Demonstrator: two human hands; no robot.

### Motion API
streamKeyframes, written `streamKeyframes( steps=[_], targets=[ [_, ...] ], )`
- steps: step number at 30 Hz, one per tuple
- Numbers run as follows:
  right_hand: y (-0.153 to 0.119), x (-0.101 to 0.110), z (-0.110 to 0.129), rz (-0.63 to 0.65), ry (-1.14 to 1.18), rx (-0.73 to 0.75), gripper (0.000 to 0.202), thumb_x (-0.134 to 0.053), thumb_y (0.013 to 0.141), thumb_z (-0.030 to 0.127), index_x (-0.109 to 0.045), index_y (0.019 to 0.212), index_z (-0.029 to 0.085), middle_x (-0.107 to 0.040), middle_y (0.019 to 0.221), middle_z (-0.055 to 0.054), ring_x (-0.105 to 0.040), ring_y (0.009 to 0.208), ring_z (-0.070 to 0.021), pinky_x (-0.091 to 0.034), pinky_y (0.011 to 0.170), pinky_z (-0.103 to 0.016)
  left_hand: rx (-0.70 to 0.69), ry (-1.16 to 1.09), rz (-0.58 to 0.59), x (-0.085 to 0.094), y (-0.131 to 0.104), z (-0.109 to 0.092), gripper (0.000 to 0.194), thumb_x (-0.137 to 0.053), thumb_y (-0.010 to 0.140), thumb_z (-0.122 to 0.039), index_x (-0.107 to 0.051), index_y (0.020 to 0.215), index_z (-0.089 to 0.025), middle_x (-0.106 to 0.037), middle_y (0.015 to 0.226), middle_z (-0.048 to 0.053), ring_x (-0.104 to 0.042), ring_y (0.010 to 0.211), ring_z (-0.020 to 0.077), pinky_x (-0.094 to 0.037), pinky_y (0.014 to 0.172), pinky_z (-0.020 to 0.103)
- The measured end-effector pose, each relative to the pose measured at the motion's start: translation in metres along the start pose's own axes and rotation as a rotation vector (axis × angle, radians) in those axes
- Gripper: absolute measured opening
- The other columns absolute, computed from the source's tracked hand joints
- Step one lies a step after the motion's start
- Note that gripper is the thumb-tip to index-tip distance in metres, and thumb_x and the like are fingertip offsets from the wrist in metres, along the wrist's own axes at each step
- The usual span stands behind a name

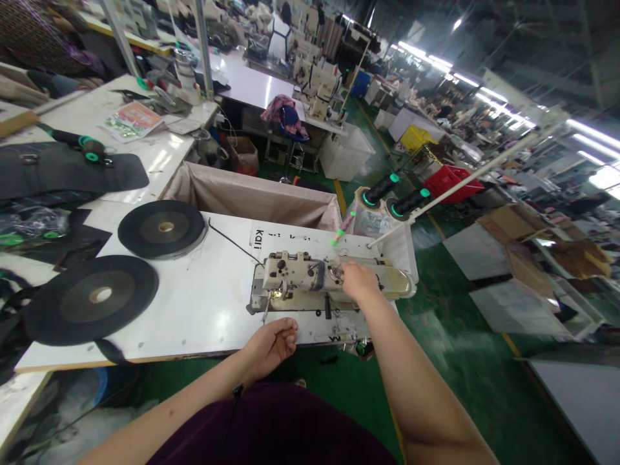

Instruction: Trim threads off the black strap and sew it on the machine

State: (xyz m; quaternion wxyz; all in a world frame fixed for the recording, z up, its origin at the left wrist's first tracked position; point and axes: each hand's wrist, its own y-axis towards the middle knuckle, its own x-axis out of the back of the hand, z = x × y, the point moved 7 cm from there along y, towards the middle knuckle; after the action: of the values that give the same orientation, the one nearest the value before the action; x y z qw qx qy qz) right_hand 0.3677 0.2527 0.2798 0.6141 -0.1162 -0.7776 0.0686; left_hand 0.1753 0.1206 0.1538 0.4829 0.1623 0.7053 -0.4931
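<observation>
A cream industrial sewing machine point(300, 271) is set into the white table point(208, 303). On top of the machine, toward its right end, lies my right hand point(359, 281), its fingers closed at a small metal part; what they grip is too small to tell. My left hand point(272, 347) is at the table's front edge, below the needle area, palm turned up. Its fingers are curled in toward the thumb, and anything between them is hidden. A thin dark cord point(235, 240) runs from the machine's left end across the tabletop.
Two large rolls of black tape point(130, 278) lie at the table's left. Black thread cones point(380, 190) stand behind the machine at the right, near a slanting thread-stand pole point(479, 171). A fabric-lined bin point(261, 194) borders the back edge. A person point(279, 39) is far off.
</observation>
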Motion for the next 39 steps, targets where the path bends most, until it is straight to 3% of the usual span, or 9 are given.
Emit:
streamKeyframes(
  steps=[3,7,12,16,19,23,27,32,39],
  targets=[
    [0.002,0.002,-0.004,-0.036,-0.011,-0.057,0.030,-0.044,0.092,0.008,-0.073,0.101,0.010,-0.067,0.110,-0.020,-0.062,0.104,-0.0280,-0.047,0.090,-0.036,0.019,0.013,0.020,-0.002,0.000,0.004,0.012,-0.060,0.090,-0.014,-0.061,0.078,-0.009,-0.040,0.063,-0.002,-0.046,0.056,0.0076,-0.044,0.056,0.019],
    [0.002,0.005,0.008,-0.093,0.031,0.046,0.032,-0.041,0.094,0.007,-0.069,0.108,0.014,-0.064,0.118,-0.015,-0.056,0.115,-0.0242,-0.042,0.096,-0.031,0.038,0.053,0.060,-0.008,0.000,0.003,0.012,-0.062,0.088,-0.015,-0.061,0.078,-0.009,-0.042,0.065,-0.001,-0.045,0.058,0.0070,-0.043,0.059,0.019],
    [-0.015,0.001,-0.001,-0.116,0.105,0.037,0.021,-0.050,0.095,0.016,-0.070,0.099,0.020,-0.066,0.105,-0.007,-0.061,0.100,-0.0209,-0.045,0.084,-0.028,0.097,0.153,0.122,-0.005,-0.003,-0.003,0.013,-0.065,0.085,-0.019,-0.061,0.077,-0.011,-0.035,0.062,-0.004,-0.040,0.055,0.0063,-0.038,0.057,0.017],
    [-0.034,0.000,-0.012,-0.235,0.233,-0.017,0.035,-0.048,0.091,0.008,-0.064,0.118,0.020,-0.064,0.116,-0.007,-0.058,0.108,-0.0189,-0.043,0.092,-0.026,0.340,0.371,0.211,0.014,-0.013,0.027,0.008,-0.068,0.073,-0.016,-0.063,0.071,-0.009,-0.032,0.056,-0.004,-0.028,0.047,0.0058,-0.023,0.047,0.018],
    [-0.049,-0.003,-0.026,-0.355,0.356,-0.144,0.033,-0.050,0.090,0.011,-0.064,0.119,0.019,-0.064,0.116,-0.008,-0.058,0.107,-0.0214,-0.043,0.093,-0.030,0.410,0.517,0.246,0.035,-0.018,0.043,0.012,-0.071,0.065,-0.019,-0.064,0.067,-0.009,-0.030,0.052,-0.004,-0.024,0.044,0.0059,-0.014,0.046,0.021],
    [-0.062,-0.025,-0.037,-0.314,0.470,-0.255,0.026,-0.052,0.091,0.016,-0.064,0.113,0.022,-0.066,0.108,-0.006,-0.062,0.097,-0.0199,-0.047,0.082,-0.029,0.409,0.619,0.208,0.065,-0.018,0.041,0.014,-0.069,0.061,-0.022,-0.060,0.062,-0.011,-0.029,0.051,-0.005,-0.019,0.044,0.0055,-0.007,0.046,0.023],
    [-0.066,-0.040,-0.040,-0.324,0.444,-0.246,0.024,-0.054,0.094,0.024,-0.062,0.114,0.014,-0.065,0.109,-0.013,-0.060,0.103,-0.0237,-0.047,0.091,-0.032,0.447,0.672,0.156,0.084,-0.028,0.024,0.012,-0.062,0.062,-0.023,-0.053,0.062,-0.015,-0.027,0.053,-0.006,-0.017,0.044,0.0062,-0.006,0.045,0.023],
    [-0.067,-0.050,-0.030,-0.318,0.354,-0.186,0.022,-0.049,0.100,0.028,-0.061,0.108,0.012,-0.062,0.113,-0.017,-0.056,0.112,-0.0254,-0.043,0.098,-0.034,0.458,0.715,0.105,0.080,-0.045,0.007,0.012,-0.056,0.065,-0.026,-0.047,0.066,-0.017,-0.026,0.056,-0.006,-0.015,0.048,0.0072,-0.008,0.046,0.022],
    [-0.073,-0.060,-0.016,-0.265,0.176,-0.187,0.030,-0.035,0.107,0.036,-0.057,0.104,0.015,-0.064,0.096,-0.012,-0.060,0.090,-0.0228,-0.039,0.078,-0.030,0.449,0.902,0.176,0.055,-0.050,0.013,0.010,-0.056,0.066,-0.026,-0.052,0.069,-0.017,-0.036,0.060,-0.002,-0.024,0.049,0.0098,-0.012,0.046,0.026]
  ],
)
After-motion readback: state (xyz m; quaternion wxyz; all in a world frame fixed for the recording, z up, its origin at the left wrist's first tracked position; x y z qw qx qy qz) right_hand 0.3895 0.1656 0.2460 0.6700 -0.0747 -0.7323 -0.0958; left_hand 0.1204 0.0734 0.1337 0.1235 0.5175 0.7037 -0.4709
